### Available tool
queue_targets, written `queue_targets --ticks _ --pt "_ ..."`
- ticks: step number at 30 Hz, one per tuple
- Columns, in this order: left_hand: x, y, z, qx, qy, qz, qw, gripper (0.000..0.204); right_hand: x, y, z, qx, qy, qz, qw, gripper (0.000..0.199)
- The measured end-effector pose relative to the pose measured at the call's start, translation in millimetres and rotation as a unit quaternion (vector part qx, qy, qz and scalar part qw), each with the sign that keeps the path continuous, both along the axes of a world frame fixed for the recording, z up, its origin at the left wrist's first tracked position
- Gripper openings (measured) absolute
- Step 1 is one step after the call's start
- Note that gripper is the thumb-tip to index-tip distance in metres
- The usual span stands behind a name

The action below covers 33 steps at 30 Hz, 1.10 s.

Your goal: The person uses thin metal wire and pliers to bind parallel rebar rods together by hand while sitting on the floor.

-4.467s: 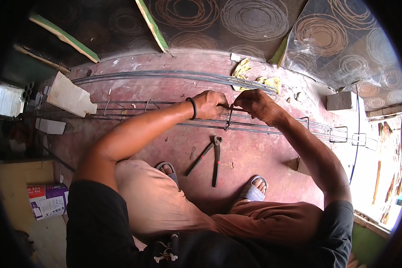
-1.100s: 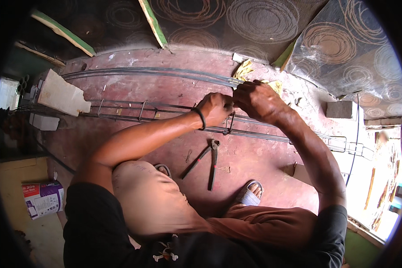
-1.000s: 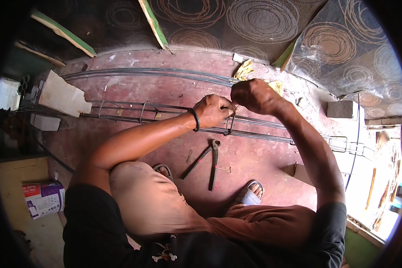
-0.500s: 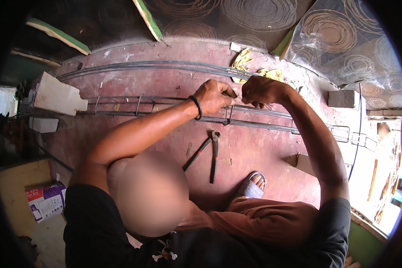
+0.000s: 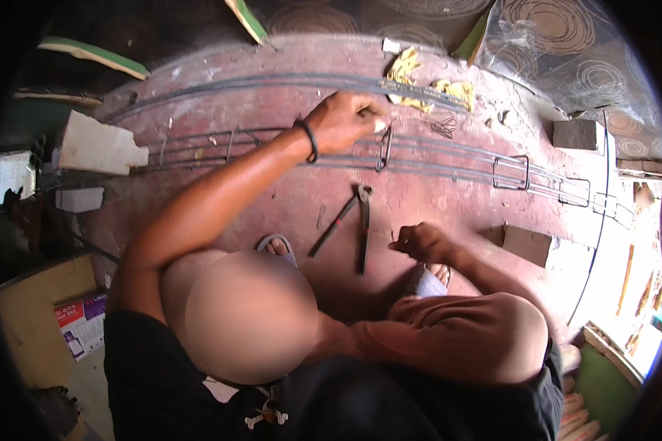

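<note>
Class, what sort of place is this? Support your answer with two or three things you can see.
Probably a makeshift building workshop: a steel cage of bars and hoops, a row of long loose rods, and pincers lying on the red floor.

Package: a red, purple and white package (image 5: 81,323) lay at the left and bore printed matter.
Red part: bold pale lettering stood on the red part (image 5: 70,314).
White panel: finer print, too small to read, covered the white panel (image 5: 88,339).
Shirt: the black shirt (image 5: 390,400) carried a pale bone-shaped emblem (image 5: 255,422).
</note>
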State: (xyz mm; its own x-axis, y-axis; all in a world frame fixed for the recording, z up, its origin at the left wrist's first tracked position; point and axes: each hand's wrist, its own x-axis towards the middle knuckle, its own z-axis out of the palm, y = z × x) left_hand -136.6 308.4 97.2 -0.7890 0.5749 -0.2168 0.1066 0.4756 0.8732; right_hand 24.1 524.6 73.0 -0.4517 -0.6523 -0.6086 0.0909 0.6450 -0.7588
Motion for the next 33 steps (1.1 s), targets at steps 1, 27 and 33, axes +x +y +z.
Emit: queue_targets --ticks 1,27,33 --pt "-1.6 -5.7 2.6 -0.011 0.026 0.006 1.0 0.033 4.9 -7.6 -9.7 -0.015 0.013 -0.019 1.0 0.034" --pt "36.8 72.6 217.6 0.11 0.062 0.101 0.987 0.048 -103.1 48.6 171.3 -0.536 0.138 -0.423 0.718 0.027" --pt "13.7 206.6 168.7 0.343 -0.011 0.22 0.913 0.031 -122.3 109.9 165.2 -0.266 0.186 -0.495 0.806 0.04"
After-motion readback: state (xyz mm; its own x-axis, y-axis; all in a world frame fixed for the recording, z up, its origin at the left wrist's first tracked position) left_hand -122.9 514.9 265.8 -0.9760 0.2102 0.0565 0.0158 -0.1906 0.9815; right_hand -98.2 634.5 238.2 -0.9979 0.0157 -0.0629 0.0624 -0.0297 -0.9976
